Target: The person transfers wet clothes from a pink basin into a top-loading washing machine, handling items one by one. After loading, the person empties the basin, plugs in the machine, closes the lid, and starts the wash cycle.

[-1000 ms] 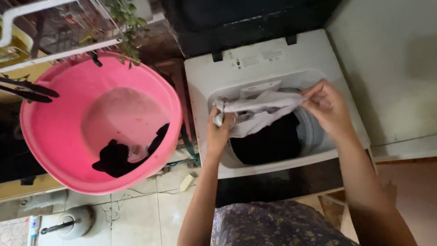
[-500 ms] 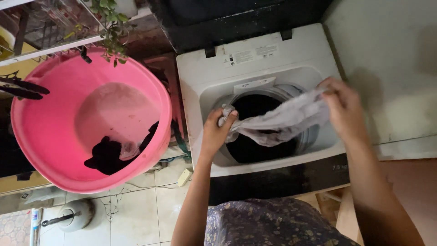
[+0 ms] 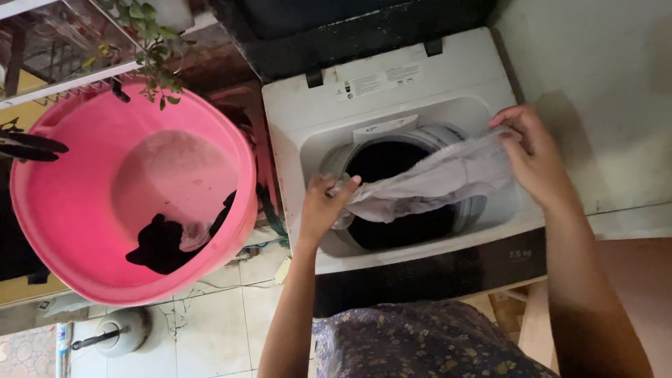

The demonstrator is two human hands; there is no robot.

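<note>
Stretching across the washer drum (image 3: 392, 203), the pale garment (image 3: 437, 183) runs left-to-right, both hands pinching its ends.

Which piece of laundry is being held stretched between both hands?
The pale grey cloth over the washer drum, gripped at each end; the dark clothes lie in the pink tub.

A cloth (image 3: 434, 180) is held stretched over the drum opening of the washing machine (image 3: 392, 91), gripped at its left end by the left hand (image 3: 320, 208) and at its right end by the right hand (image 3: 535, 155). A tub (image 3: 77, 210) stands left of the machine (some clothes (image 3: 168, 241) lie inside it). A plant (image 3: 150, 42) hangs behind the tub.
</note>
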